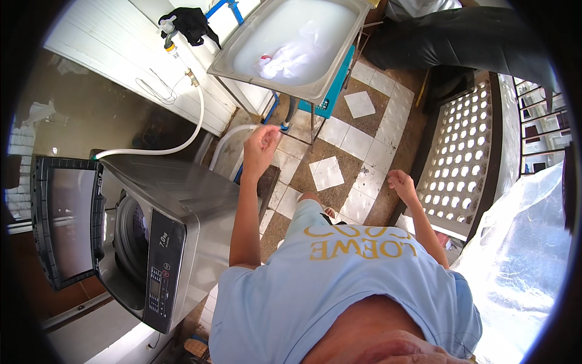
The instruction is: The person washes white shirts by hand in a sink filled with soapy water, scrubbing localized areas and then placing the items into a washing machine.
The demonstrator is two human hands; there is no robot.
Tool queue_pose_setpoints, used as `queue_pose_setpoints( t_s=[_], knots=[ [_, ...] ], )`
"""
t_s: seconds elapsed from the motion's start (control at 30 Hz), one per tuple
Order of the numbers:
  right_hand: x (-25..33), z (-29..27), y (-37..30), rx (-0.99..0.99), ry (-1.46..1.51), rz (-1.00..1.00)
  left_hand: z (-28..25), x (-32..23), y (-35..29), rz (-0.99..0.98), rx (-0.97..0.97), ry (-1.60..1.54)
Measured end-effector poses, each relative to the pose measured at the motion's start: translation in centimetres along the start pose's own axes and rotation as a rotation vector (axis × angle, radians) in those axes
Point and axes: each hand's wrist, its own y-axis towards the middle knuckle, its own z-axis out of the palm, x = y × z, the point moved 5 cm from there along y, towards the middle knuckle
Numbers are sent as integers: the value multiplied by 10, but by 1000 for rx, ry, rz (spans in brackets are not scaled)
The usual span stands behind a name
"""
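My left hand is raised in front of me, between the washing machine and the sink. Its fingers are loosely bent and a little apart, and nothing shows in them. To the right, my right hand hangs over the tiled floor with half-curled fingers and no visible load. Ahead stands a wide sink basin of cloudy water. White cloth with a small red spot lies in that water. On my left is a grey top-loading washing machine, its lid raised. Cloth in its drum is barely visible.
A white hose runs from a wall tap to the machine. A black cloth hangs there. Beneath the sink is a teal crate. Clear plastic sheeting and a perforated block wall stand right; a dark covered bulk sits far right.
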Motion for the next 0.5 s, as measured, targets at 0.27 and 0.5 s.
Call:
queue_pose_setpoints(
  t_s=[0.27, 0.5],
  knots=[
    [170, -18, 127, 63, 258, -255, -18, 39, 184, 198, -237, 397],
    [206, -51, 250, 72, 241, -270, 6, 99, 283, 65, -88, 485]
  ],
)
